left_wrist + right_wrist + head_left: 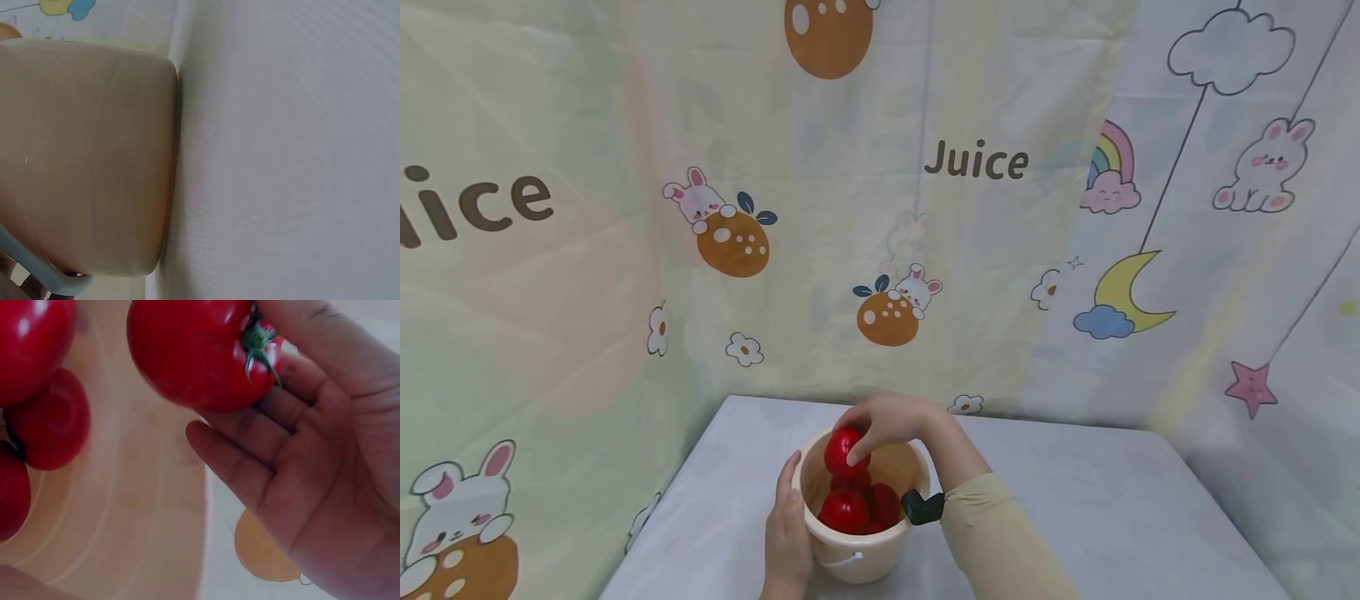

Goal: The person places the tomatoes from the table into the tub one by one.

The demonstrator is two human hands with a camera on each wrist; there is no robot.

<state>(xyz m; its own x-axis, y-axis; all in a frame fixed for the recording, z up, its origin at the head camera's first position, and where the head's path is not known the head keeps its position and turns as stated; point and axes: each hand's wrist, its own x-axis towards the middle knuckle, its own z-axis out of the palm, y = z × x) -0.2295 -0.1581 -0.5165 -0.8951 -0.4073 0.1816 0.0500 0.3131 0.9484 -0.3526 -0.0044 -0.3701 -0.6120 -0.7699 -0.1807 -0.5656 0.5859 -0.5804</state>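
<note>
A cream bucket point(853, 560) stands on the table, several red tomatoes point(844, 512) piled inside it. My left hand point(788, 533) holds the bucket by its left side, fingers along the outer wall below the rim. In the left wrist view the bucket's wall point(94, 150) fills the left half, and a few fingers point(31, 289) show beside the pale handle point(47, 272). Over the bucket's far left part, my right hand point(891, 417) grips one tomato point(194, 353) between thumb and fingers. That tomato's green stem point(259, 344) faces the palm.
The bucket rests on a table with a white cloth point(1075, 492). Behind and to the sides hang printed curtains point(820, 333) with rabbits, oranges and flowers. A dark strap piece point(922, 507) sits at the right wrist, close to the bucket's right rim.
</note>
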